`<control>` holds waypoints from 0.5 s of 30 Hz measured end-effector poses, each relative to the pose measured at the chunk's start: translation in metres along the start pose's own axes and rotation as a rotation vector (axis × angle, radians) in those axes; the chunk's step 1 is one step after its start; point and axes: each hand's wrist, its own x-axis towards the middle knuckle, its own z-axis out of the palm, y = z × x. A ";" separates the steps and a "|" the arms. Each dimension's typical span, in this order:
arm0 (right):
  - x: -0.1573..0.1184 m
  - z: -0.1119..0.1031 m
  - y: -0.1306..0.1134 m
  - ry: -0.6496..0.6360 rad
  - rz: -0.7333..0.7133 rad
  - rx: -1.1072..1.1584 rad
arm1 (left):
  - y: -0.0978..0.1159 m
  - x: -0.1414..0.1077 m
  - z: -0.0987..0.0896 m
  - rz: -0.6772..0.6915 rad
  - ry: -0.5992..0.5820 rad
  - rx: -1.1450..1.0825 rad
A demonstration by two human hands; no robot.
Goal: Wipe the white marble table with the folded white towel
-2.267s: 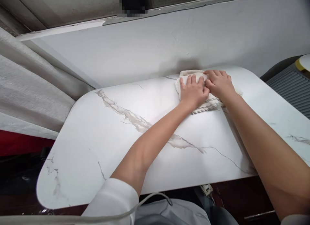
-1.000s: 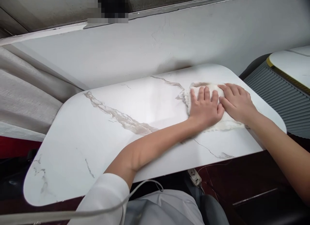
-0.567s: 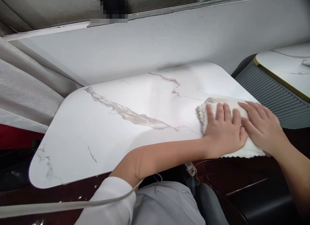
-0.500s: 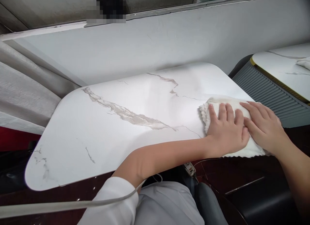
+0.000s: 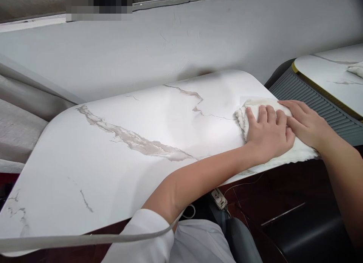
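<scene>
A white cloth [image 5: 300, 149] lies bunched on the right end of the white marble-patterned tabletop [image 5: 119, 180]. My left hand [image 5: 269, 132] presses flat on the cloth, its fingers spread and pointing toward the wall. Just right of it, my right hand [image 5: 309, 125] rests on the cloth's right edge with its fingers stretched out, the two hands touching. Part of the cloth is hidden beneath both hands. Its frayed left edge shows beside my left fingers.
A grey wall [image 5: 170, 44] runs behind the tabletop. Another marble-patterned table [image 5: 317, 72] with a ribbed grey side stands at the right. A pale strap [image 5: 85, 240] crosses the lower left. A small device [image 5: 219, 198] with a cable is below the near edge.
Both hands and the cloth have moved away from the tabletop's near edge, toward the wall. The camera view has shifted, and more of the near right edge shows.
</scene>
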 end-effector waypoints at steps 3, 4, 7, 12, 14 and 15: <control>0.023 -0.002 -0.011 -0.059 0.056 -0.040 | -0.014 0.017 0.003 -0.023 0.012 -0.006; 0.031 -0.001 -0.016 -0.063 0.050 -0.043 | -0.020 0.023 0.003 -0.029 0.010 -0.012; 0.058 0.003 -0.029 -0.049 0.018 -0.040 | -0.041 0.042 0.004 -0.057 -0.001 -0.031; 0.105 0.013 -0.044 -0.015 -0.021 -0.012 | -0.075 0.075 0.006 -0.084 -0.009 -0.054; 0.121 0.014 -0.049 -0.024 -0.021 -0.004 | -0.085 0.087 0.008 -0.100 -0.003 -0.062; 0.128 0.014 -0.051 -0.032 -0.025 -0.001 | -0.089 0.093 0.009 -0.109 -0.001 -0.065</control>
